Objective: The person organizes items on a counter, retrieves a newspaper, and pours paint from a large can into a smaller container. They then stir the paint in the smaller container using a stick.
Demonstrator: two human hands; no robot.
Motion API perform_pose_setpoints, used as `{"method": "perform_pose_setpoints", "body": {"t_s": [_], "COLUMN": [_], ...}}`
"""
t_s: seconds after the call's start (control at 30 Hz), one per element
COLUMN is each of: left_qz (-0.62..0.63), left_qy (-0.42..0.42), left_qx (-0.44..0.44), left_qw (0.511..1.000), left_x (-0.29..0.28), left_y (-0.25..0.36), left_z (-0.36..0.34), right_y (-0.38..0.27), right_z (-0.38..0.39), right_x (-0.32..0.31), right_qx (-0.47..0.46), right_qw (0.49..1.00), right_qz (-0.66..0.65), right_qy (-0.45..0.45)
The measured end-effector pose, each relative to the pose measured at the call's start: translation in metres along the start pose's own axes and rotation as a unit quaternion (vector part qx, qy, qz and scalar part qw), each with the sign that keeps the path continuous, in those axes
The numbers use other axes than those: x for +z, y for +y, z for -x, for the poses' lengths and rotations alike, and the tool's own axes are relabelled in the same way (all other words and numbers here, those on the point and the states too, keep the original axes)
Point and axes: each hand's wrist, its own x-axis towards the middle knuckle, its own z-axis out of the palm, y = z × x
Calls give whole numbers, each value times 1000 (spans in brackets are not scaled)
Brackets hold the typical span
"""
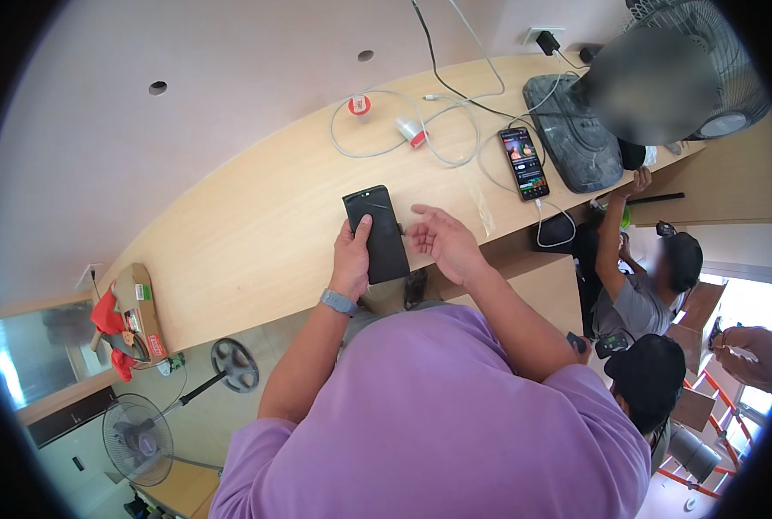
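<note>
My left hand [350,259] grips a black flip phone case [386,238] by its left side, thumb lying across its face. Small camera openings show near the case's top end, and a little clasp sticks out from its right edge. It is held over the front edge of the pale wooden counter [256,233]. Just to the right of the case, my right hand [445,244] has its fingers apart and holds nothing. Whether a fingertip touches the clasp, I cannot tell.
A lit phone [524,164] lies on the counter with a white cable in it. Beyond are a loose white cable [343,143], two small red-and-white items [412,132] and a fan base [567,130]. A cardboard box [140,303] stands left. Two people [637,303] are at right.
</note>
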Motion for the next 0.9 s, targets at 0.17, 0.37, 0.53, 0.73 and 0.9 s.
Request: {"method": "perform_pose_setpoints", "body": {"t_s": [0.17, 0.37, 0.53, 0.73, 0.9], "left_qz": [-45, -190, -286, -164, 248], "left_qy": [-6, -69, -209, 47, 300], "left_qx": [26, 111, 43, -176, -8], "left_qw": [999, 973, 934, 969, 921], "left_x": [13, 29, -17, -230, -333], "left_y": [-6, -12, 12, -52, -74], "left_z": [-2, 14, 56, 120, 133], "right_y": [15, 24, 16, 17, 29], "right_z": [0, 0, 21, 33, 48], "right_x": [-4, -18, -21, -39, -15], "right_qx": [-51, -35, 30, 44, 69], "right_qw": [945, 959, 997, 996, 988], "right_qz": [321, 280, 46, 79, 131], "right_qy": [38, 29, -56, -24, -45]}}
